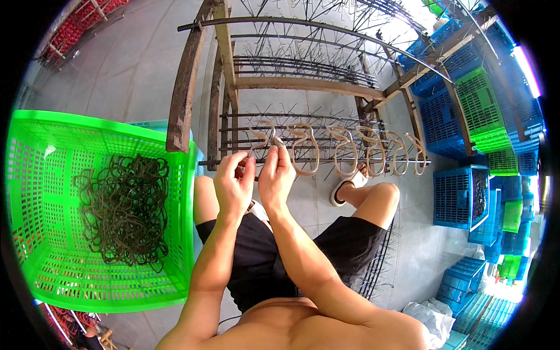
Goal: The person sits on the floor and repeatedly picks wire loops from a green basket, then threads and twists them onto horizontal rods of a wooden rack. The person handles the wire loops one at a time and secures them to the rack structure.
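Observation:
My left hand (235,185) is closed, its thumb and fingers pinched together at the left part of a dark horizontal rod (326,162). What lies between those fingers is hidden. Just beside it, my right hand (276,179) has its fingers pressed together around the lower part of a pale curved loop (266,129), whose bent top shows above the fingertips. To the right, several similar pale loops (315,150) hang in a row along the rod. A bright green basket (111,294) at my left holds a heap of dark, thin curved loops (125,213).
A wooden rack (309,86) stands ahead, carrying several rods with thin spiky wires (303,61). Blue crates (452,198) and green crates (481,105) are stacked along the right side. A white plastic bag (429,321) lies at lower right. Red items (81,26) fill the far-left corner.

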The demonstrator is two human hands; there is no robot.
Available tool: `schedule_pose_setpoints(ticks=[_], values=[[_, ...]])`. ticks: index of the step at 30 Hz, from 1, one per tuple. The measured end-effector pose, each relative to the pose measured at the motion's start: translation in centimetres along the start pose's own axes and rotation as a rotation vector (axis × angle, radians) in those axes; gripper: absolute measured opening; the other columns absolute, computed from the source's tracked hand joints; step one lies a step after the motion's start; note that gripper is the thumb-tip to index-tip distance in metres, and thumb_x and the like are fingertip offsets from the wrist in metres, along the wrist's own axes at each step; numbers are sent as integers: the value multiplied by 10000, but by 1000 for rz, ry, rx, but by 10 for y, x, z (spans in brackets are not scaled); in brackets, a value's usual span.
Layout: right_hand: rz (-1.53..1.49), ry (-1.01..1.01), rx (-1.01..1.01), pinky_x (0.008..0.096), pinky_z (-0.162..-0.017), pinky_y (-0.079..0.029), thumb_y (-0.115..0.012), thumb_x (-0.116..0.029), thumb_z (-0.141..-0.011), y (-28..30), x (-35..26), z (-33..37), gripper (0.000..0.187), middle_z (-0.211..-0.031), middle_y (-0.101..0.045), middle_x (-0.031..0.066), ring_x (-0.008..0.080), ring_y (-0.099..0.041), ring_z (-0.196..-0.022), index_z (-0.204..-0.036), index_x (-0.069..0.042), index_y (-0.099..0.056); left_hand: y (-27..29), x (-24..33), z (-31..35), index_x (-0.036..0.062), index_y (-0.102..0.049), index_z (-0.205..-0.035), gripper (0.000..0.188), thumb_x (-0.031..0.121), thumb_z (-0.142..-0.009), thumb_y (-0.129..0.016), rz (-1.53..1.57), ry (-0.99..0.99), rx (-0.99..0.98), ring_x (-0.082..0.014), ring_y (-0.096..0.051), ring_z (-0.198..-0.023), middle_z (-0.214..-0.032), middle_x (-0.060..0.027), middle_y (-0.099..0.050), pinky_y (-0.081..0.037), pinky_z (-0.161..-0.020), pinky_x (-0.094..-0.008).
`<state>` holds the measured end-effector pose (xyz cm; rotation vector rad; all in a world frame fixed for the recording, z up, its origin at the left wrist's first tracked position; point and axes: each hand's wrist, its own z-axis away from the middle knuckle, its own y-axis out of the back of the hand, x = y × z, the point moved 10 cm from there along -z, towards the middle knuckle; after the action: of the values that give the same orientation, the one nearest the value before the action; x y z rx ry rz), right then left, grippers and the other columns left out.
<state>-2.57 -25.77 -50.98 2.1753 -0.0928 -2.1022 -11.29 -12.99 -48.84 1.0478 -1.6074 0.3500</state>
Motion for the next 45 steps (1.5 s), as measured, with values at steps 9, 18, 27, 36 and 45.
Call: schedule_pose_setpoints(ticks=[9,18,27,36,45], values=[[125,13,87,315,-454,-394,-472,-144,-926,8,-4,-2,211,-572,-531,139,185,-489,-471,-1019,16,-573,-10,-4,-5,9,-645,-907,137,106,-812,-653,20,65,-64,-185,-594,-625,-752,-94,-610,-472,-571,-283],[0,-44,-88,296,-443,-384,-467,-165,-934,-10,4,3,225,-556,-527,101,130,-467,-466,-1003,20,-575,-3,-26,1,-2,-604,-997,185,89,-837,-622,277,248,-12,-107,-566,-625,-766,-47,-609,-461,-563,-234],[109,49,-105,287,-403,-322,-478,-181,-936,-17,-14,6,248,-484,-430,62,94,-344,-443,-805,18,-545,-24,-71,13,62,-594,-821,149,202,-848,-636,734,752,-138,-49,-449,-508,-660,10,-542,-347,-466,-207],[49,91,-168,288,-498,-413,-513,-158,-914,-29,-3,30,180,-606,-541,81,83,-438,-566,-940,16,-553,-9,-80,29,126,-589,-786,120,219,-851,-628,884,865,-207,-64,-504,-569,-639,51,-524,-410,-519,-229],[436,-90,-291,329,-612,-475,-506,-228,-896,40,31,86,247,-734,-612,115,206,-602,-634,-954,8,-549,147,-109,26,42,-609,-874,267,307,-842,-608,-129,421,98,-190,-608,-693,-746,-51,-631,-479,-641,-286]])
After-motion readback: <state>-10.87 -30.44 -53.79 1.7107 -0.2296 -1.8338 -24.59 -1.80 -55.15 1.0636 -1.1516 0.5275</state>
